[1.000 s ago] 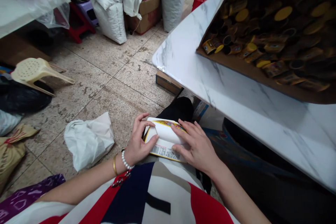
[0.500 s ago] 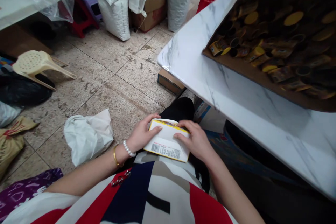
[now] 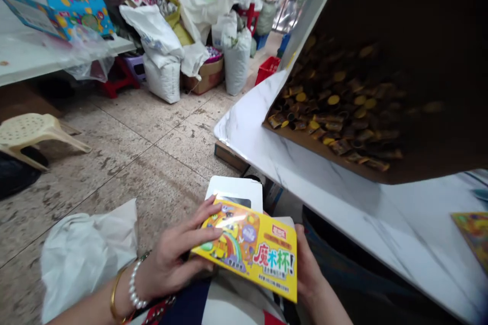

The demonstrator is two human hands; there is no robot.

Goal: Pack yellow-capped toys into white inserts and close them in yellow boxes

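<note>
A yellow printed carton with a rainbow picture is held over the lap, its printed face up. My left hand, with a pearl bracelet and a gold bangle at the wrist, grips its left end, thumb and fingers on the printed face. My right hand holds the right end, its fingers mostly hidden behind the carton. A white flap shows at the carton's top right edge. Behind the carton is a white object with a dark window. A large open cardboard box holds several small yellow-and-brown cups.
The box lies on a marbled white table at the right, with a printed sheet or carton at its edge. A white bag and a cream stool stand on the floor at left. White sacks are further back.
The carton has come up nearer the camera and turned from its white barcode side to its yellow printed face. The view has tilted up, and the white object behind the carton now shows.
</note>
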